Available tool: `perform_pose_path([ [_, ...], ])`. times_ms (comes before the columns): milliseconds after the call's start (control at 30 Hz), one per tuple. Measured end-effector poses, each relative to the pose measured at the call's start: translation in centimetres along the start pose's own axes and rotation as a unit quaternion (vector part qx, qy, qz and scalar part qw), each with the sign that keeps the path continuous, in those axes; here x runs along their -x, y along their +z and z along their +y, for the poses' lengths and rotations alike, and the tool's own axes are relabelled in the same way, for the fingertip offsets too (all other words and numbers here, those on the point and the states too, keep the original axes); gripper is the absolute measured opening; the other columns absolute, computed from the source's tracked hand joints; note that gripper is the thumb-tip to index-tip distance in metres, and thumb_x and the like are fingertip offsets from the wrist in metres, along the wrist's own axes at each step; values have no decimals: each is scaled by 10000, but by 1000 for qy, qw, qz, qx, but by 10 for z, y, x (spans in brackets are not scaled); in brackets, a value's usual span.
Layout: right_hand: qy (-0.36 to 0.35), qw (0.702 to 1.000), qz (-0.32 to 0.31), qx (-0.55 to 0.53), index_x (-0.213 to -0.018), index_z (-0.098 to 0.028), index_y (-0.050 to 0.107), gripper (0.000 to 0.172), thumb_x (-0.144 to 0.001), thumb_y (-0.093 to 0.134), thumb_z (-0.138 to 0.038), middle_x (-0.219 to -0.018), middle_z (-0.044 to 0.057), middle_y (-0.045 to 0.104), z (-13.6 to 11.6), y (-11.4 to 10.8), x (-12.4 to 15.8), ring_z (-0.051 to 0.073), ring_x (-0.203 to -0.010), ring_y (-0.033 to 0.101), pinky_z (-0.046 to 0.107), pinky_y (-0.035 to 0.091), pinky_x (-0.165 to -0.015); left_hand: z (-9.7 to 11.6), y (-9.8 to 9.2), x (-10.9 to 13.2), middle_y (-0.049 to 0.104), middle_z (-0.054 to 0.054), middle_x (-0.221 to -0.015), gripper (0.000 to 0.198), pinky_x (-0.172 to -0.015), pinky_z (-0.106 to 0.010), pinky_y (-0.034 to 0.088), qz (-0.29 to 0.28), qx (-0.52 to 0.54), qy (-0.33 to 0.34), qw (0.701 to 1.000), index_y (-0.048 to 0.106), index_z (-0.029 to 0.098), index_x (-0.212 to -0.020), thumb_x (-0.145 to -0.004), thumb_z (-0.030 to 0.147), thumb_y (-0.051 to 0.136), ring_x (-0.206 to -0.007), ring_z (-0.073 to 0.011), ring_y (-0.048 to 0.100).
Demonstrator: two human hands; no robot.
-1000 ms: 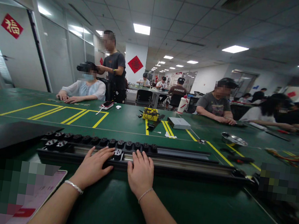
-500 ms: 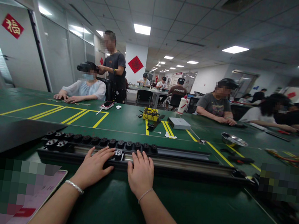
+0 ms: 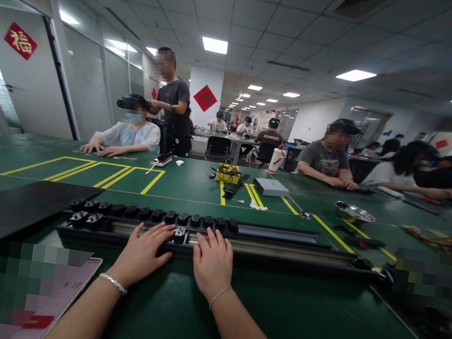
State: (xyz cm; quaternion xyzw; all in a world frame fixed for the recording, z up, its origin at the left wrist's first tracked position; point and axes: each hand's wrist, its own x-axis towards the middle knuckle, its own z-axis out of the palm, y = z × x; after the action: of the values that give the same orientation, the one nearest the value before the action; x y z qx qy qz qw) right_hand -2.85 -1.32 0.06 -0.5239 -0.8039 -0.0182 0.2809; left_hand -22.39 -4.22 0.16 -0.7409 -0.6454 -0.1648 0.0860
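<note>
Long black silvery-channelled rail (image 3: 290,252) lies unmoved since a second ago; left hand (image 3: 148,249) and right hand (image 3: 214,259) rest there, fingers outstretched (apparently gripping nothing), the work unadvanced.

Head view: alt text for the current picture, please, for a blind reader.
A person's left hand and right hand lie spread over a long black rail on a green table, a dark module between them; a second rail behind holds more modules.
</note>
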Motion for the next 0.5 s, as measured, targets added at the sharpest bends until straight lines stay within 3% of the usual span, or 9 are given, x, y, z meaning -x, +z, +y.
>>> perform_pose_path([
  [500, 2, 1000, 7, -29, -1177, -320, 559, 372, -910, 310, -387, -1348, 0, 454, 0, 0, 0, 214, -1269, 328, 404, 185, -1029, 1, -1, 0, 471, -10, -1351, 472, -1061, -573, 113, -3, -2, -3, 1000, 453, 322, -1235, -767, 381, 484, -1275, -243, 369],
])
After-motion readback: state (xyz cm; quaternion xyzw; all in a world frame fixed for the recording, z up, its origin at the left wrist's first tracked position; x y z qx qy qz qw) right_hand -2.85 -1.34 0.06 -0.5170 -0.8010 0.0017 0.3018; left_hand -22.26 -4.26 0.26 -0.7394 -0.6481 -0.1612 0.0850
